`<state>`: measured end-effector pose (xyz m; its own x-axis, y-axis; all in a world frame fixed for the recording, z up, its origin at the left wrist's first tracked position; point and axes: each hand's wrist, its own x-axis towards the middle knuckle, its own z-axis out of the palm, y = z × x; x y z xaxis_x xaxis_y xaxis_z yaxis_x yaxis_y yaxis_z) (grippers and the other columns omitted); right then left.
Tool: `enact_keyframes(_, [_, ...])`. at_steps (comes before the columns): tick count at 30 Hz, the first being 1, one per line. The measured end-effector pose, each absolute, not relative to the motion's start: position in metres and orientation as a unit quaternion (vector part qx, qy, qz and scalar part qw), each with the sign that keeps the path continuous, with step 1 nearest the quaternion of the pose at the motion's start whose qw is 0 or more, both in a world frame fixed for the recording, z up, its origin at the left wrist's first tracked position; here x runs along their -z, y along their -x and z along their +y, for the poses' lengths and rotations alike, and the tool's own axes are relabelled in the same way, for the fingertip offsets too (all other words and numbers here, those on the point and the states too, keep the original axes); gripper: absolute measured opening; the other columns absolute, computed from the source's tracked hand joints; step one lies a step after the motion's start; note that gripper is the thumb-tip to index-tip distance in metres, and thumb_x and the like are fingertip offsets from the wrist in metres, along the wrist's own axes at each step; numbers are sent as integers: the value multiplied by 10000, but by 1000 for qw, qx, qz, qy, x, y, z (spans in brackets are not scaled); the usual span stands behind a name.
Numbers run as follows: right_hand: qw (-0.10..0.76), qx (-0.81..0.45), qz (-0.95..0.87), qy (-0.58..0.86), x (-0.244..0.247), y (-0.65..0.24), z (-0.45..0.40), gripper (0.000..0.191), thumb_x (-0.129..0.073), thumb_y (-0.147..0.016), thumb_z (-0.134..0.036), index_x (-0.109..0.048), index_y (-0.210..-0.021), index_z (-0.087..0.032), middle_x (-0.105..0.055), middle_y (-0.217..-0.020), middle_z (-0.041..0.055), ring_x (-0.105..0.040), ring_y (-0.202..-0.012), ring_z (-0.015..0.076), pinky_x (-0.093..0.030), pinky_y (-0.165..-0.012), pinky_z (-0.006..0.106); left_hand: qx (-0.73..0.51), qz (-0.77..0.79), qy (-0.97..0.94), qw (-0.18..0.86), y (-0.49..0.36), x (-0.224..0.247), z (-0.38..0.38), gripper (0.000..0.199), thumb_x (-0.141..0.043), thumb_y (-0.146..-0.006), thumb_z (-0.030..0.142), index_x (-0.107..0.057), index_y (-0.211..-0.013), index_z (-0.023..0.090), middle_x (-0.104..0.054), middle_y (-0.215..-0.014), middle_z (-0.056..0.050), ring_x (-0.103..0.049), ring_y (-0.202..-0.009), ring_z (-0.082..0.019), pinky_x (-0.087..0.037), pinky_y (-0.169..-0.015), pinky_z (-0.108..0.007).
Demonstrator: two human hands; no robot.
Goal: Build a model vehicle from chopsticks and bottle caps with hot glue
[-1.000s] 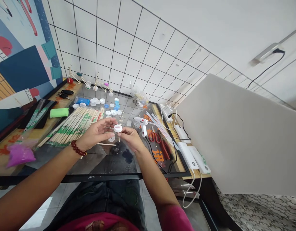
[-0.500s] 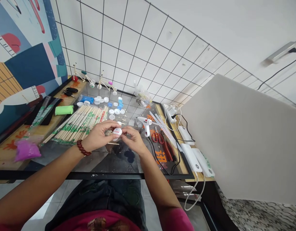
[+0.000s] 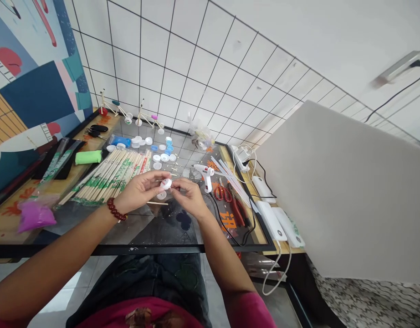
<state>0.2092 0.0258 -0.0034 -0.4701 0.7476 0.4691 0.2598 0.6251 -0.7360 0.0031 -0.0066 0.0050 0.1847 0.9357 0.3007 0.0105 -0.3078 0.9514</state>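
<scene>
Between left hand (image 3: 140, 190) and right hand (image 3: 189, 198), both pinching it above the glass table (image 3: 145, 228): white bottle cap (image 3: 166, 183).

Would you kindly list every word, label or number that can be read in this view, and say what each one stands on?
None reads clearly.
Green print on the chopstick wrappers: too small to read.
Orange marks under the glass tabletop near the red scissors: blurred, unreadable.
White bottle cap held between the left hand and right hand: no print legible here.
Painted wall mural: shapes only, no words.
</scene>
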Motion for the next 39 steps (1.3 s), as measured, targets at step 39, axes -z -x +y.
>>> enact_keyframes(39, [530, -524, -575, 338, 14, -188, 17, 309, -816, -767, -524, -771, -844, -228, -763, -889, 29, -687, -856, 190, -555, -870, 349, -558, 393, -488, 544, -12, -2, -5, 471, -975, -546, 338, -802, -956, 183, -800, -999, -90, -740, -923, -232, -628, -852, -376])
